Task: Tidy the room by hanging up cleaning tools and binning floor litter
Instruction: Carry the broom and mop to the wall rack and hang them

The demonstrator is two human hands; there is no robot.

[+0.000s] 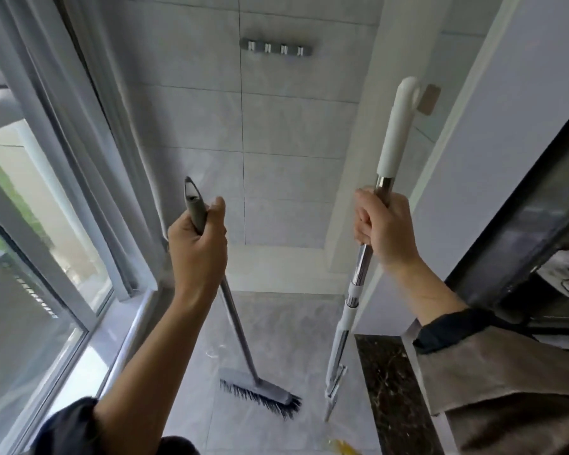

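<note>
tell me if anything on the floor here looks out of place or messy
Yes. A crumpled clear wrapper lies on the floor tiles just behind the brush head, and something yellow lies at the bottom edge near the mop's foot. Both look like litter.

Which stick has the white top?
The silver mop pole in the right hand has the white top. The brush handle in the left hand is grey-tipped.

Both hands raised, left [197, 239] and right [383, 228] each fisted around a handle.
</note>
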